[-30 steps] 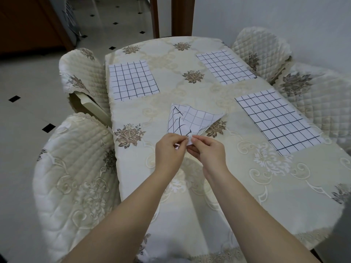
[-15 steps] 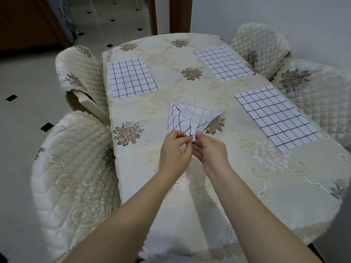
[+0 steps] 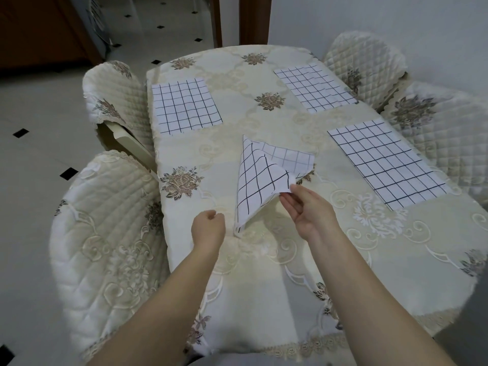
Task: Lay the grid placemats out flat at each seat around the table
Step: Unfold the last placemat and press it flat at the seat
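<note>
Pinching one corner of a folded mat [image 3: 260,178] between thumb and fingertips, the right hand [image 3: 307,207] lifts the thin white cloth, printed with a dark grid, above the near middle of the table [image 3: 264,273]. The sheet hangs as a creased triangle, its lower tip touching the tablecloth just beside the left hand [image 3: 208,228], which is loosely curled and holds nothing. Three more mats lie flat as rectangles: a left mat [image 3: 186,109], a far mat [image 3: 314,87] and a right mat [image 3: 386,163]. The tablecloth is cream with embroidered roses. Quilted, padded chairs [image 3: 105,233] with rounded backs flank both long sides.
</note>
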Motion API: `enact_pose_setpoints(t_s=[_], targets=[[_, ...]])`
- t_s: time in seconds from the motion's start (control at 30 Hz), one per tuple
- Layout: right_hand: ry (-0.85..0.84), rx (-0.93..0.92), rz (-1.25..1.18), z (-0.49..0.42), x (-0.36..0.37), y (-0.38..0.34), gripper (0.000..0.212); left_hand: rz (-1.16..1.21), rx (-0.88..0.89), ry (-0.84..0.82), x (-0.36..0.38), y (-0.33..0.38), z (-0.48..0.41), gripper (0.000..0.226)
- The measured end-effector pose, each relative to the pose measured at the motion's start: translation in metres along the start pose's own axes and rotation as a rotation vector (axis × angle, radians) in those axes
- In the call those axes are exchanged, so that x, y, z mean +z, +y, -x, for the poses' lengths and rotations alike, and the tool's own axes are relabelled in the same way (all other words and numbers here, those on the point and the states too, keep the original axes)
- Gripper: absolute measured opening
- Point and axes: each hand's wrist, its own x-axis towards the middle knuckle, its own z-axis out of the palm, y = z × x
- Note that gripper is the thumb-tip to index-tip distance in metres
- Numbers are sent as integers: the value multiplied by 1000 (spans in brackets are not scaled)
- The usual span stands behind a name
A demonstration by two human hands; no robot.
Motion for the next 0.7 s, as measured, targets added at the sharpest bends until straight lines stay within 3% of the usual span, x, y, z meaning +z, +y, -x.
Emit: enact_pose_setpoints(t_s=[0.13, 0.4, 0.57, 0.7], targets=[[19, 9, -26, 0, -6, -4, 9, 360, -355, -137, -2, -8, -2, 14], [28, 48, -128, 10, -11, -22, 4, 681, -808, -570, 22, 4, 18, 66], [29, 50, -190, 18, -15, -37, 7, 885, -934, -602, 49, -5, 25, 55], [47, 25, -213, 18, -27, -46, 8, 842, -873, -618, 62, -11, 24, 34]])
